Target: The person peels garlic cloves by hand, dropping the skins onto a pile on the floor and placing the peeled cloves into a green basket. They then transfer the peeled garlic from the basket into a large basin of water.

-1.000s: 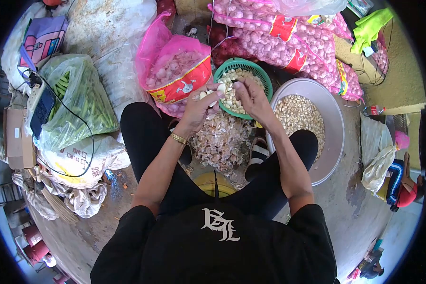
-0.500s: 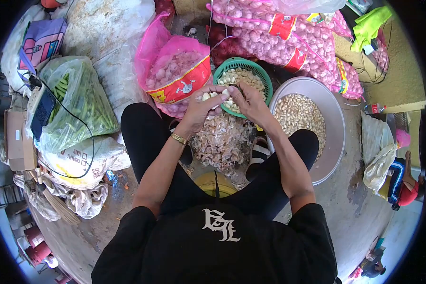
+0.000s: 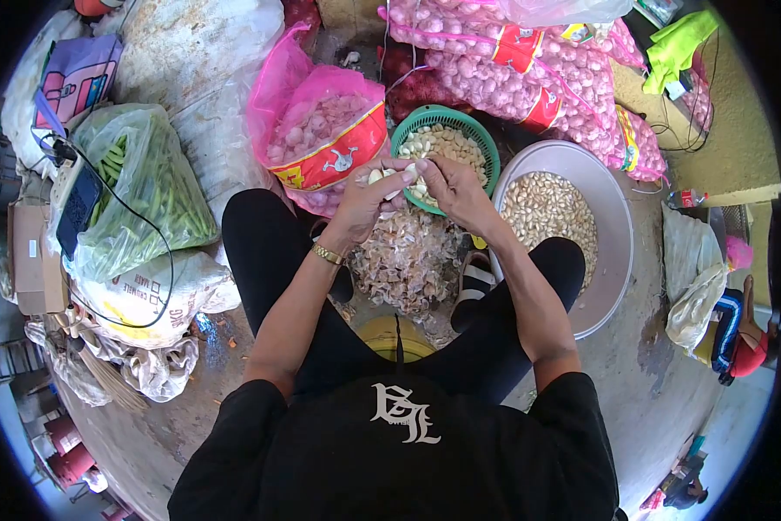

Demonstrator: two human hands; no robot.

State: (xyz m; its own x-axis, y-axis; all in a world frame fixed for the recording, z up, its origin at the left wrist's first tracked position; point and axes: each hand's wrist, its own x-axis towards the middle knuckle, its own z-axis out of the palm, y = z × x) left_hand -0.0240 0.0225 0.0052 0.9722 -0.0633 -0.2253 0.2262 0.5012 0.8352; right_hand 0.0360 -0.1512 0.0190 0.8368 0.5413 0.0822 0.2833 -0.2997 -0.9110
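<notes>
My left hand is closed around several pale garlic cloves, which show between the thumb and fingers. Its fingertips meet those of my right hand, which pinches at a garlic clove held between both hands; the fingers partly cover it. Just beyond the hands stands a green plastic basket with peeled cloves in it. Below the hands, a heap of dry garlic skins lies on the floor between my feet.
To the right, a large pale basin holds many unpeeled cloves. An open pink mesh sack of garlic stands ahead left, and full garlic sacks are stacked behind. At left is a plastic bag of green vegetables.
My right fingertips have shifted slightly against the clove at the left thumb. Both hands otherwise stay in the same place, and the containers have not moved.
</notes>
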